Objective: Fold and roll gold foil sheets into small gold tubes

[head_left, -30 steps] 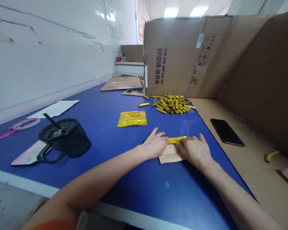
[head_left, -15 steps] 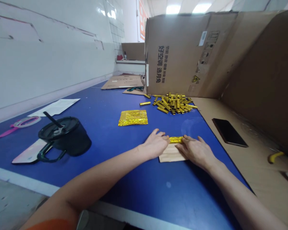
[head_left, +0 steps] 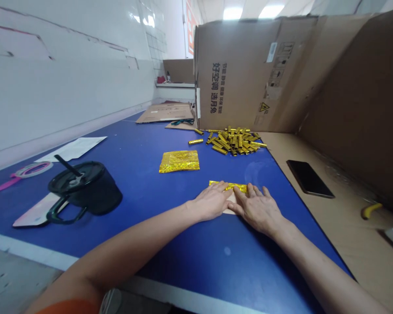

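Note:
My left hand (head_left: pixel 212 201) lies flat with its fingers stretched out over the left part of a shiny gold foil strip (head_left: pixel 241 188). The strip's left end sticks out beyond those fingertips. On the right end of it rest the fingers of my right hand (head_left: pixel 259 210), spread and flat, the thumb reaching toward my left hand. Between and under both hands shows a bit of a pale tan piece (head_left: pixel 231 211), mostly covered. Farther off lies a flat stack of gold foil sheets (head_left: pixel 179 161). Behind it to the right is a heap of short gold tubes (head_left: pixel 234 141).
A dark lidded mug (head_left: pixel 98 192) with a straw stands at left by a tape roll (head_left: pixel 36 169) and white paper (head_left: pixel 74 148). A large cardboard box (head_left: pixel 245 78) borders the blue table (head_left: pixel 183 248) at the back. At right lies a phone (head_left: pixel 309 179).
Both hands have flattened and slid over the tan piece, covering more of it. The foil, earlier a short narrow roll between my fingertips, now shows as a longer strip reaching left.

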Demonstrator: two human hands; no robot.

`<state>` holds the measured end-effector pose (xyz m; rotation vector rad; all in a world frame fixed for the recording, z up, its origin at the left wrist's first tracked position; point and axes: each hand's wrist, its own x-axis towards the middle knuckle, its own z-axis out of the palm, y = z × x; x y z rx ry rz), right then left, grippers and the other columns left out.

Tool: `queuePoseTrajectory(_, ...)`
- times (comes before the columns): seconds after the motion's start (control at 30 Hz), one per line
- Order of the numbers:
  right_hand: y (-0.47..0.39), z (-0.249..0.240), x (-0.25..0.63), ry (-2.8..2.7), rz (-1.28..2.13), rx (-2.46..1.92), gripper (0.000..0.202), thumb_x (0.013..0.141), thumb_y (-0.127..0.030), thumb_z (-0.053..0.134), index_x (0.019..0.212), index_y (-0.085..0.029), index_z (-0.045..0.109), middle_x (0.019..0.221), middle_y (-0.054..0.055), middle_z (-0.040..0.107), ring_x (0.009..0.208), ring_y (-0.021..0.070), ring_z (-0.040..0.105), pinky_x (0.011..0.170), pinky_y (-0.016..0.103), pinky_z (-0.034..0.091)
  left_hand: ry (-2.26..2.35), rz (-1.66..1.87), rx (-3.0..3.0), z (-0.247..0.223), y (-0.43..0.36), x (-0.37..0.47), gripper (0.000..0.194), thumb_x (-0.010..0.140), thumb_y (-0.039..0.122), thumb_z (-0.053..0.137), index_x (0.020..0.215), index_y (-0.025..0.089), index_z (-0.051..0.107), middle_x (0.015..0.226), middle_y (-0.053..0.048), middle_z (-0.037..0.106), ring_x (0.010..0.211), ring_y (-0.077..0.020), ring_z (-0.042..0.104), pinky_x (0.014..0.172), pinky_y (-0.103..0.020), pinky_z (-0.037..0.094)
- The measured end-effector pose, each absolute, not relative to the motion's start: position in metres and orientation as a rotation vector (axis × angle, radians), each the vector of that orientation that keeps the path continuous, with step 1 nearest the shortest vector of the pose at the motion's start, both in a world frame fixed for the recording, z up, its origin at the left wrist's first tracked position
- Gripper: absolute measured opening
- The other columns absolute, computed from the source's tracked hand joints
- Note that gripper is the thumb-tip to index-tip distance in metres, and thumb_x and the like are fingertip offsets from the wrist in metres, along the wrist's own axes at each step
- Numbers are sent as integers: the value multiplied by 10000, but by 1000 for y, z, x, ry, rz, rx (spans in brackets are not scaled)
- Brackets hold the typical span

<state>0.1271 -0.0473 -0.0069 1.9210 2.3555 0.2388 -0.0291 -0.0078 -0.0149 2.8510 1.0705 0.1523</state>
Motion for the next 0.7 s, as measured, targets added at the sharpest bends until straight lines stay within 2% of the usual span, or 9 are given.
queuePoseTrajectory(0.13,-45,-8,133,2367,176,1940,727,773,-639,169,1268,-154,389,1251,239,414,1161,340,356,912,510,202,1082,135,2819,-12,-10,-29,431,852,282,335,1252,120,346,1328,-136,314,1236,-247,245,992,-392,225)
queuePoseTrajectory(0.23,-44,-9,135,2440,129,1955,704,788,-616,184,1255,-135,401,1309,209,351,1203,321,297,939,520,174,1100,142,2834,-12,-12,-27,430,854,287,324,1247,114,349,1320,-145,322,1228,-259,258,989,-400,223)
queuePoseTrajectory(0.33,-45,-8,132,2633,-41,1860,682,809,-579,191,1300,-122,315,1357,161,281,1249,262,219,982,487,147,1080,146,2855,-12,-12,-27,448,838,284,348,1247,102,339,1311,-164,327,1218,-277,271,983,-404,231)
queuePoseTrajectory(0.47,-46,-7,127,2730,-315,1792,694,814,-563,207,1329,-99,237,1358,140,284,1258,230,200,1000,436,184,1088,120,2843,-13,-11,-28,450,825,308,374,1232,117,346,1319,-183,302,1224,-280,260,975,-408,235)
queuePoseTrajectory(0.7,-33,-8,150,2624,-313,1848,675,802,-565,253,1257,-84,384,1350,180,285,1242,258,237,993,413,218,1166,56,2736,-9,-12,-30,498,842,440,306,1263,174,317,1365,-162,215,1254,-288,181,986,-422,192)
